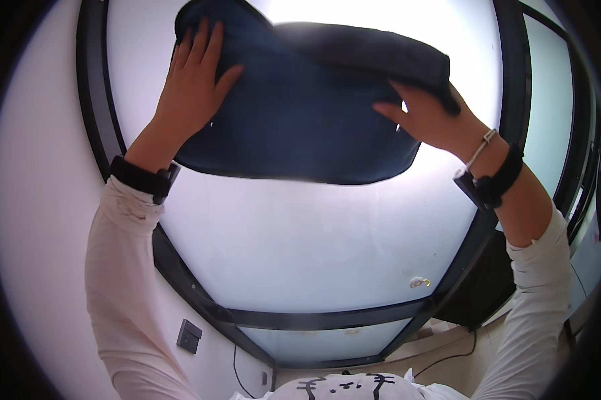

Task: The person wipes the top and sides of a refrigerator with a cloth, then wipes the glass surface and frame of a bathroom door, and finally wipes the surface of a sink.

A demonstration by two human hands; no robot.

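Note:
A large dark blue cloth (pixel 307 113) is pressed against the frosted glass of a window (pixel 314 247), up high. My left hand (pixel 195 80) lies flat on the cloth's left part with the fingers spread. My right hand (pixel 428 119) presses on the cloth's right edge, fingers pointing left, under a folded-over upper flap. Both arms are raised, in pale long sleeves with black wristbands.
The window has a dark frame (pixel 314 319) with a lower pane beneath a crossbar. A small metal handle (pixel 419 283) sits low on the glass. A wall socket (pixel 189 335) is on the white wall at the left. A cable (pixel 447 357) runs along the sill.

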